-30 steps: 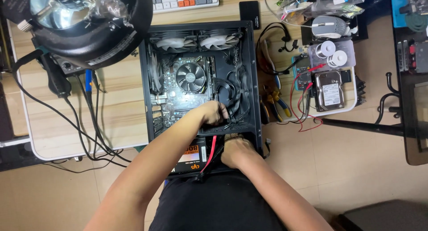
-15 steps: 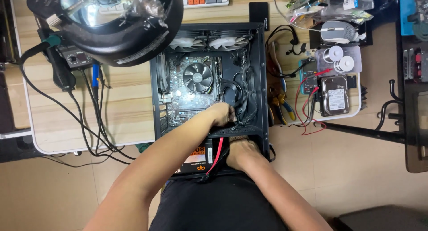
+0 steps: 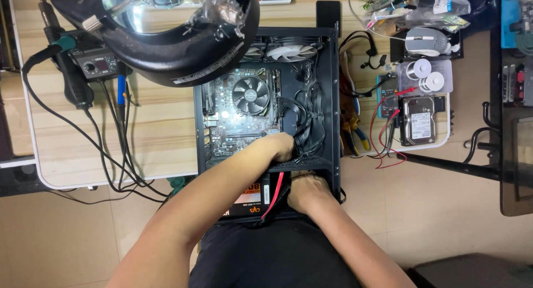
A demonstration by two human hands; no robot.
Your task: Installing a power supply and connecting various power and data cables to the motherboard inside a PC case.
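Partly, the fingers of the left hand point(image 3: 282, 145) were hidden among the black cable bundle point(image 3: 304, 127) inside the open computer case point(image 3: 332, 99), so I could not tell their grip. The right hand point(image 3: 306, 189) was curled, pressing on the case's near edge; a red flat cable point(image 3: 275, 194) ran just left of it. Beyond the left hand sat the cooler fan point(image 3: 251, 95). A magnifier lamp point(image 3: 166, 32) covered the case's far-left corner above the wooden desk point(image 3: 155, 132).

We see a big round black lamp point(image 3: 183, 54), a grey computer mouse point(image 3: 426, 42) and a silver hard drive point(image 3: 420, 120).
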